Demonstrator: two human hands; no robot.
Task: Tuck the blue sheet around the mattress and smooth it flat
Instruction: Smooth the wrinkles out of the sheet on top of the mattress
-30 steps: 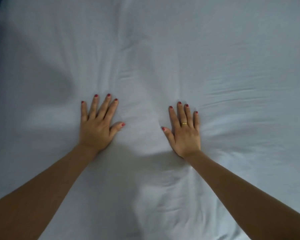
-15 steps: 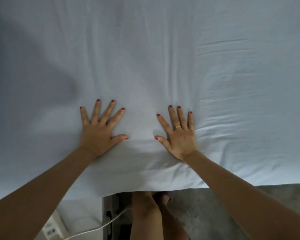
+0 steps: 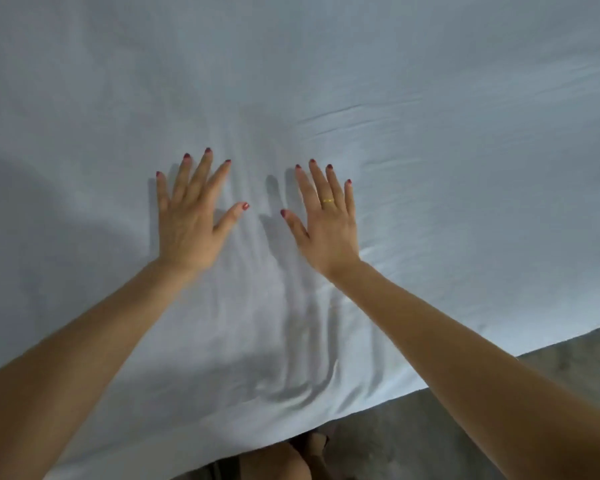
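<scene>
The pale blue sheet (image 3: 326,64) covers the mattress and fills most of the view. My left hand (image 3: 191,216) is spread with the palm down at the centre of the sheet. My right hand (image 3: 326,220), wearing a gold ring, is spread beside it, a short gap apart. Both hands seem slightly raised, as each casts a shadow on the cloth. Long folds (image 3: 298,323) run from between the hands toward the near edge. More creases (image 3: 361,116) lie at the upper right. Neither hand holds anything.
The near edge of the bed (image 3: 413,393) runs diagonally across the lower right. Beyond it is grey floor (image 3: 430,445). My legs (image 3: 291,459) stand against the bed at the bottom centre. A dark shadow (image 3: 32,202) falls on the sheet at left.
My hands have moved closer together and farther up the sheet. The view has tilted, so the bed edge now runs diagonally. The cable and object at lower left are gone from view.
</scene>
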